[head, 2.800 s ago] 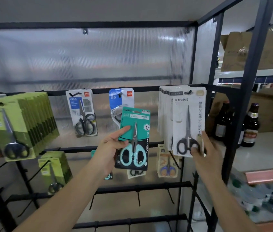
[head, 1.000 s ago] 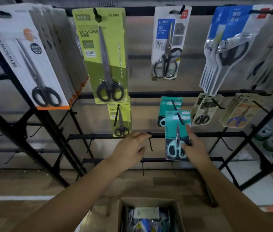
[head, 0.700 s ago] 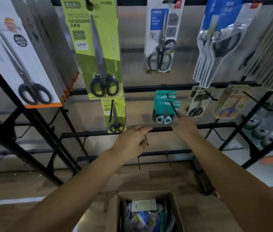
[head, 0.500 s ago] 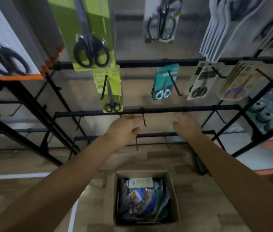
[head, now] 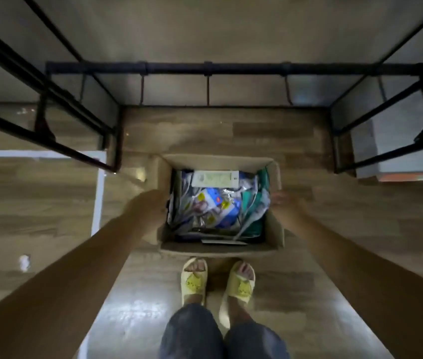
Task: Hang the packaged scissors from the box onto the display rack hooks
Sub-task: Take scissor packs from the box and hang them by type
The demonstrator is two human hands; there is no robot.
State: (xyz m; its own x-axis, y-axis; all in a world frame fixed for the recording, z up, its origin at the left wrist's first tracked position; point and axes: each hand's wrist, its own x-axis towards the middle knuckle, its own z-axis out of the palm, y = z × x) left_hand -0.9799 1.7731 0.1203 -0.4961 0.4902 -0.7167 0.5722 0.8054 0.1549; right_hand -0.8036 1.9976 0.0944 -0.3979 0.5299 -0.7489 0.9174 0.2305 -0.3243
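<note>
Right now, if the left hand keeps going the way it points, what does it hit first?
Probably the left wall of the open brown cardboard box: the blurred left hand points at it, with the packaged scissors just past. Depth is unclear.

Wood-plank floor (head: 49, 203) with a white tape line (head: 97, 193) on the left side. Yellow slippers (head: 217, 281) side by side, just in front of dark denim knees (head: 223, 335). Orange-edged shelf (head: 412, 176) at the right border, glare patch on the floor near the feet.
</note>
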